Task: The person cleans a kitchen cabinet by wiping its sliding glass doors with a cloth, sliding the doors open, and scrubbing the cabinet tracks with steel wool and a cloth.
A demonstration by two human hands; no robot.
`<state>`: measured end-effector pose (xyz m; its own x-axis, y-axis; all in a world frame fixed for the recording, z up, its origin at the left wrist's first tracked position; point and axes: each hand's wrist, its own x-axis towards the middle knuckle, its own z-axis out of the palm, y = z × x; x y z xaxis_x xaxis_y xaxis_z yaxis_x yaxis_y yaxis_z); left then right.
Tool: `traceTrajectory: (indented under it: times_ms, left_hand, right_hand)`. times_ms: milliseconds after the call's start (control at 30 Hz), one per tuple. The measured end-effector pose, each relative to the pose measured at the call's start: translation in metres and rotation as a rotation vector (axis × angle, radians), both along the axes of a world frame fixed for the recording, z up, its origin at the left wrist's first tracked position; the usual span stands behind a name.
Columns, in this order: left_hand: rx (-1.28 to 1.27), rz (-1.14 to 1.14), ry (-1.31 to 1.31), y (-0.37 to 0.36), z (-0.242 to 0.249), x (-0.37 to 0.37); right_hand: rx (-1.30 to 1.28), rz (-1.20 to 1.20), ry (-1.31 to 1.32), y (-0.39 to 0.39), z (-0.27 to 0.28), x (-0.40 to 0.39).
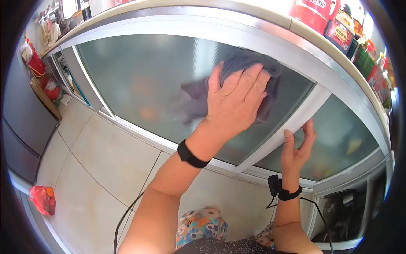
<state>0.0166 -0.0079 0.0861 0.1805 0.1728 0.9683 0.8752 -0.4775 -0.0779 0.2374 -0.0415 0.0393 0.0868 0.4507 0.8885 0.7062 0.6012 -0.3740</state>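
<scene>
At the far left a red plastic bag (42,200) lies on the tiled floor (101,161), close to the bottom left edge of the view. Above the floor runs a cabinet with frosted glass sliding doors in metal frames. The left forearm rises from the lower middle of the view, a black band at its wrist, and the left hand (234,101) lies flat on the left door's glass (139,84) near that door's right edge, fingers spread and pointing up. Under the palm and fingers it presses a grey cloth (249,63), which spills out above and to the left of the hand against the glass. Just right of it, the right hand (298,148), wrist also banded, reaches up with fingers lightly curled against the slanted metal door frame (292,122) where the two doors meet, thumb resting on the frame's face. Red containers (313,12) stand along the countertop's right end.
</scene>
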Motion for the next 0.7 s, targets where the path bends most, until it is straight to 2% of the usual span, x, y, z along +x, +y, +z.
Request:
traceTrajectory:
  times_ms: [67, 133, 200, 233, 300, 367, 433, 500, 533, 567, 633, 667, 700]
  left_hand:
    - [0.048, 0.007, -0.030, 0.003, 0.003, 0.001]
    - [-0.125, 0.152, -0.072, -0.008, -0.028, -0.016]
    - [-0.122, 0.282, -0.185, -0.003, -0.051, -0.044]
    - [-0.035, 0.322, -0.242, 0.001, -0.047, -0.053]
    - [0.060, 0.313, -0.361, 0.012, -0.027, -0.043]
    - [0.185, 0.177, -0.229, 0.018, -0.012, -0.017]
    - [-0.186, 0.058, -0.158, -0.008, 0.000, 0.005]
    - [0.047, -0.071, 0.038, -0.003, -0.010, 0.008]
    - [0.004, 0.053, -0.045, -0.001, -0.009, 0.001]
    - [0.001, 0.051, -0.046, 0.003, -0.008, 0.003]
    - [0.130, 0.111, -0.292, 0.009, -0.007, 0.007]
    - [0.017, 0.001, -0.194, 0.000, -0.010, 0.018]
    - [0.015, 0.000, -0.191, -0.003, -0.011, 0.018]
  right_hand:
    - [0.002, 0.004, -0.032, -0.002, 0.004, 0.001]
    - [0.012, 0.011, -0.056, 0.000, 0.004, 0.003]
    - [0.011, 0.039, -0.035, 0.004, 0.001, 0.003]
    - [0.005, 0.040, -0.037, 0.004, 0.000, 0.001]
    - [-0.004, 0.042, 0.013, 0.001, 0.000, -0.001]
    - [-0.004, 0.046, 0.017, 0.003, -0.002, 0.001]
    - [0.006, 0.059, 0.019, 0.003, -0.001, 0.001]
    - [0.006, 0.036, -0.029, 0.003, 0.000, 0.006]
    - [0.014, 0.033, -0.031, 0.005, 0.001, 0.008]
    - [0.014, 0.029, -0.047, 0.004, 0.000, 0.009]
    - [0.007, 0.025, -0.059, 0.003, -0.002, 0.009]
    - [0.003, 0.032, -0.048, 0.002, -0.002, 0.009]
    - [0.004, 0.038, -0.037, 0.002, -0.001, 0.009]
